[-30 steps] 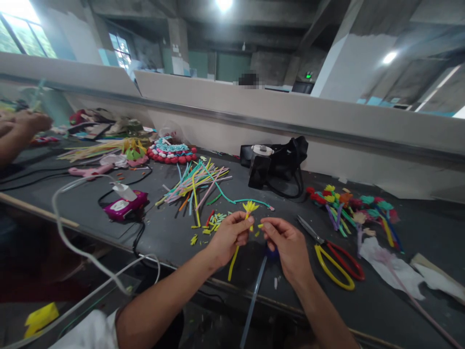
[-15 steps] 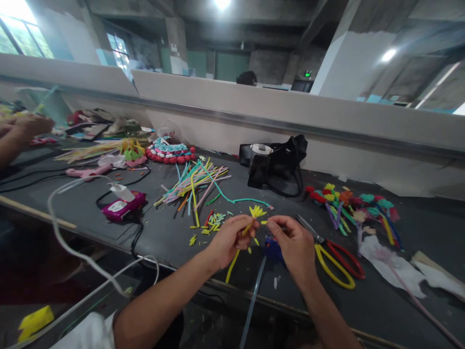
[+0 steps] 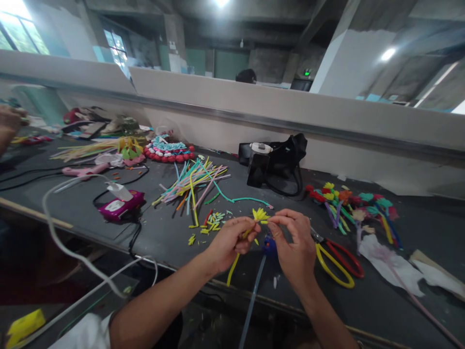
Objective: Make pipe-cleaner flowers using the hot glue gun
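Observation:
My left hand (image 3: 232,240) pinches a yellow flower (image 3: 260,214) built of short fuzzy pieces, its petals fanned above the fingertips. A yellow pipe cleaner (image 3: 233,270) hangs below that hand. My right hand (image 3: 295,242) has thumb and forefinger closed on a small yellow pipe-cleaner piece (image 3: 265,222), held at the flower's lower right side; whether they touch is hard to tell. Partly behind the right hand lies a blue glue gun (image 3: 269,245), with a long translucent glue stick (image 3: 252,300) reaching past the table edge. Several cut yellow and green pieces (image 3: 215,221) lie left of the flower.
Scissors (image 3: 336,261) with red and yellow handles lie right of my right hand. Beyond are finished fuzzy flowers (image 3: 339,198), a pipe-cleaner pile (image 3: 194,186) and a black bag (image 3: 286,160). A purple power strip (image 3: 121,206) with cables sits left. Another person's hand (image 3: 9,121) shows far left.
My left hand has brought the flower slightly right, closer to the yellow piece in my right hand. My right fingers have risen a little. The other person's hand has shifted left.

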A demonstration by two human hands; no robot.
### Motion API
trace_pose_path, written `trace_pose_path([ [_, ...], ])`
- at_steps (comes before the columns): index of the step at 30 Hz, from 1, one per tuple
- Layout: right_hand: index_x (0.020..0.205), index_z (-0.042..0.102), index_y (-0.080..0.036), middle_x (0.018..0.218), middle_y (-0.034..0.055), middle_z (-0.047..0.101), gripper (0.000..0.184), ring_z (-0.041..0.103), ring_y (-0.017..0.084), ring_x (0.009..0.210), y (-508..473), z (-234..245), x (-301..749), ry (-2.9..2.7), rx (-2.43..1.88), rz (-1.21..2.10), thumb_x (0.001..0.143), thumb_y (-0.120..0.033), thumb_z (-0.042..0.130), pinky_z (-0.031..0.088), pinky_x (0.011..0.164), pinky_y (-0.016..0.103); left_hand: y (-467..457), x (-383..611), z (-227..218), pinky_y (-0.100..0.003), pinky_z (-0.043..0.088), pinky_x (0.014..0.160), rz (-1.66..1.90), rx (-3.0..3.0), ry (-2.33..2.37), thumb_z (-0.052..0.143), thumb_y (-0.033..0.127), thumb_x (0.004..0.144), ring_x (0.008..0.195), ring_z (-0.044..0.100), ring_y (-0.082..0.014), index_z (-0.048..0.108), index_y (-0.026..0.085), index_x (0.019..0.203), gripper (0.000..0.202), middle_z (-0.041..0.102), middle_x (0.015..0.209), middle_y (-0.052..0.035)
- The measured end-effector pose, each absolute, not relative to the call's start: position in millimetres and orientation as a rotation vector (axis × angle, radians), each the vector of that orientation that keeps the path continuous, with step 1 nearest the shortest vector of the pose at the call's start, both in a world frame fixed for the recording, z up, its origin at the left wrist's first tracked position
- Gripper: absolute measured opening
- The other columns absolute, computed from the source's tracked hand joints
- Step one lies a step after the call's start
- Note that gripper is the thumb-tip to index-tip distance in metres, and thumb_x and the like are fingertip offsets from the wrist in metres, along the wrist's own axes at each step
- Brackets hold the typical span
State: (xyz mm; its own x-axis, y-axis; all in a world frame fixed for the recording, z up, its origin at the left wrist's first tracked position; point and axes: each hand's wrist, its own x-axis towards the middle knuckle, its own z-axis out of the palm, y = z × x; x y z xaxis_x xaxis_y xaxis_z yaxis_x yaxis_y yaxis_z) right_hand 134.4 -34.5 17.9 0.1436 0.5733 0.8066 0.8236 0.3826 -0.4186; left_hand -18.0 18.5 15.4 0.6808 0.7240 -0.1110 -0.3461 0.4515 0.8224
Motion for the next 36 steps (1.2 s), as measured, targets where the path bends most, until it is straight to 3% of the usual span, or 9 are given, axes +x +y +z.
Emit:
trace_pose_path([
  [36,0.087,0.061,-0.02,0.09,0.0046,0.06,0.006,0.053,0.02,0.091,-31.5,9.4,127.8,-1.562,-1.372,-0.465,0.091,-0.023,0.057,0.04,0.086,0.038,10.5,-14.7,16.6,-0.021,0.011,0.041,0.711,0.95,0.596,0.062,0.032,0.079,0.042,0.024,-0.0034,0.062,0.014,0.073,0.019,0.04,0.056,0.005],
])
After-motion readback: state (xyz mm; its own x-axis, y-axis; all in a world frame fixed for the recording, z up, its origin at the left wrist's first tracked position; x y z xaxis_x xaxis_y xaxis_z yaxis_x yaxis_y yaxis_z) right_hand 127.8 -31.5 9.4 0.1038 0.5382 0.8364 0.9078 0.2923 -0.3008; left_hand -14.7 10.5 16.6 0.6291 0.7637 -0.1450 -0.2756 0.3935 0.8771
